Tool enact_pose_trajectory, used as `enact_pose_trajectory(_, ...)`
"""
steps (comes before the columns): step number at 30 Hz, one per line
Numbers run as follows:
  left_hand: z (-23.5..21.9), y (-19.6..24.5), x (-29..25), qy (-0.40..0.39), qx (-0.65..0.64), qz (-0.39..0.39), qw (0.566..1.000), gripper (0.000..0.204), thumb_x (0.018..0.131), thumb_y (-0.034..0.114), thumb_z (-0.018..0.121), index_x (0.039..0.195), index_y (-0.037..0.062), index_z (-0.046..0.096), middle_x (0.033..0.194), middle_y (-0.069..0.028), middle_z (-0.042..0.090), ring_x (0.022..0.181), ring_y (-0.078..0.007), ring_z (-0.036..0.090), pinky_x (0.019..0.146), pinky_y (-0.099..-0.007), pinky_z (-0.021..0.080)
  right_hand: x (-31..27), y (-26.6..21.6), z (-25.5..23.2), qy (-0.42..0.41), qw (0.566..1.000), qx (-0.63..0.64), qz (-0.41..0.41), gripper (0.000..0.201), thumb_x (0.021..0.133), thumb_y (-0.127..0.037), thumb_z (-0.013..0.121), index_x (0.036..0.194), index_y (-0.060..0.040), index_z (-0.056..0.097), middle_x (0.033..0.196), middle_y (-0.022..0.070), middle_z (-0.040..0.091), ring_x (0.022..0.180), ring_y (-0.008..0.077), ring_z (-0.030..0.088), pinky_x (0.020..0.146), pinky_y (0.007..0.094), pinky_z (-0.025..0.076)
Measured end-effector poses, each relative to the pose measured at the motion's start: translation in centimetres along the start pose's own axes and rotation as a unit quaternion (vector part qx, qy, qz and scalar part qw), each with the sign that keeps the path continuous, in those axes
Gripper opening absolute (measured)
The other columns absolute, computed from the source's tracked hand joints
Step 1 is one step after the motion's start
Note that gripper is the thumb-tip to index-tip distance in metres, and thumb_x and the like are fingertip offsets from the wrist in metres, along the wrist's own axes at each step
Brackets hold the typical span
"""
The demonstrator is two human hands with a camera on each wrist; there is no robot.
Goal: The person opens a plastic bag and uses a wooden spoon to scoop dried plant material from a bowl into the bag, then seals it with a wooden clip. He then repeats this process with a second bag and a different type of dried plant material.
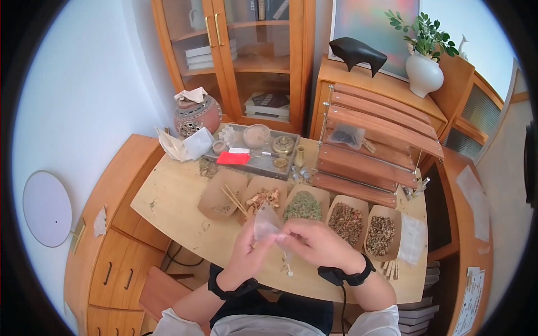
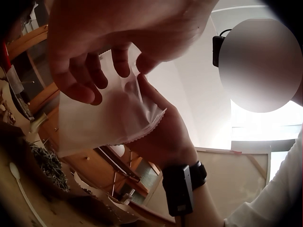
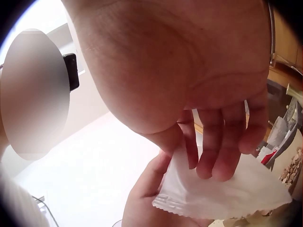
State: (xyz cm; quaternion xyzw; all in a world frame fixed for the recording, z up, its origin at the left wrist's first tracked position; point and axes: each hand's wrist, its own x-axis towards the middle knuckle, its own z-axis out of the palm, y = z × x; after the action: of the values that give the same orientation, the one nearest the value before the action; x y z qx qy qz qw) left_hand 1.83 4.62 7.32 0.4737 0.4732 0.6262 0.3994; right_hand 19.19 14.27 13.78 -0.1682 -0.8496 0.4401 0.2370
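Observation:
A small translucent white pouch (image 1: 265, 223) with serrated edges is held up between both hands, above the table's near side. My left hand (image 1: 248, 252) pinches it from the left. From the other side my right hand (image 1: 320, 245) grips it with thumb and forefinger, the two hands' fingertips close together. In the left wrist view the pouch (image 2: 106, 116) spreads flat below the curled fingers. The right wrist view shows the pouch's (image 3: 222, 194) zigzag edge. Just beyond the hands stand paper trays of orange-brown dried pieces (image 1: 263, 200) and green dried herb (image 1: 303, 206).
Left of these stands a tray (image 1: 216, 206) with thin wooden sticks; two trays of dried mix (image 1: 345, 223) stand right, beside white pouches (image 1: 412, 238). A grey tray (image 1: 258, 162) of small vessels and a wooden rack (image 1: 370, 145) are behind. A white spoon (image 2: 26, 196) lies on the table.

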Motion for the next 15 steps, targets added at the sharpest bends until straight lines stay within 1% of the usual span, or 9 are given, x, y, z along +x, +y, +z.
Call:
enact_pose_trajectory(1, -0.2, -0.2, -0.1, 0.011, -0.016, -0.015, 1.0, 0.014, 0.098, 0.013, 0.059, 0.109, 0.0043, 0.058, 0.097, -0.0002, 0.056, 0.088, -0.0081, 0.056, 0.077, -0.0251, 0.045, 0.0, -0.1, 0.0, -0.003, 1.0, 0.003, 0.003, 0.017, 0.095, -0.021, 0.062, 0.093, -0.0045, 0.065, 0.078, 0.0148, 0.06, 0.072, 0.0323, 0.06, 0.064, 0.0396, 0.047)
enact_pose_trajectory(4, -0.4, 0.4, 0.1, 0.022, -0.022, -0.019, 0.999, 0.01, 0.097, 0.008, 0.058, 0.106, 0.0039, 0.057, 0.095, -0.0004, 0.054, 0.086, -0.0074, 0.055, 0.074, -0.0236, 0.044, 0.0, -0.1, 0.2, 0.049, 0.998, -0.012, 0.033, 0.017, 0.094, -0.021, 0.063, 0.093, -0.005, 0.066, 0.078, 0.0145, 0.062, 0.071, 0.0309, 0.063, 0.063, 0.039, 0.048)
enact_pose_trajectory(7, -1.0, 0.5, 0.4, -0.012, 0.002, 0.044, 0.999, 0.008, 0.095, 0.004, 0.058, 0.102, 0.002, 0.058, 0.092, -0.0017, 0.055, 0.083, -0.0084, 0.055, 0.071, -0.0236, 0.044, 0.0, 0.1, 0.3, 0.126, 0.983, -0.121, 0.057, 0.011, 0.091, -0.015, 0.067, 0.094, -0.0042, 0.068, 0.082, 0.0118, 0.065, 0.07, 0.0243, 0.066, 0.062, 0.0349, 0.051)
enact_pose_trajectory(10, -0.7, 1.4, 0.5, 0.005, 0.097, -0.002, 0.995, 0.004, 0.093, 0.002, 0.059, 0.097, 0.0009, 0.058, 0.087, -0.0031, 0.056, 0.08, -0.0093, 0.055, 0.07, -0.0252, 0.044, -0.1, -0.3, 0.8, 0.134, 0.983, -0.123, 0.025, 0.011, 0.087, -0.015, 0.067, 0.094, -0.0058, 0.066, 0.079, 0.0107, 0.065, 0.073, 0.0288, 0.067, 0.062, 0.0373, 0.053)
enact_pose_trajectory(13, -0.4, 1.4, 0.7, 0.002, 0.121, 0.061, 0.991, 0.002, 0.091, 0.001, 0.061, 0.093, 0.0012, 0.059, 0.083, -0.0043, 0.057, 0.078, -0.0104, 0.057, 0.068, -0.026, 0.044, -0.3, -0.7, 1.2, 0.123, 0.981, -0.151, -0.008, 0.011, 0.084, -0.011, 0.067, 0.094, -0.0064, 0.066, 0.08, 0.0101, 0.066, 0.072, 0.0317, 0.066, 0.062, 0.0389, 0.053)
enact_pose_trajectory(15, -1.2, 1.0, 0.5, -0.032, 0.139, 0.1, 0.985, 0.005, 0.091, 0.002, 0.062, 0.096, 0.0029, 0.061, 0.083, -0.0049, 0.059, 0.077, -0.0119, 0.058, 0.067, -0.0267, 0.045, -0.3, -0.1, 0.8, 0.152, 0.977, -0.146, -0.005, 0.012, 0.083, -0.01, 0.066, 0.095, -0.0065, 0.066, 0.081, 0.0109, 0.067, 0.072, 0.033, 0.066, 0.062, 0.0402, 0.053)
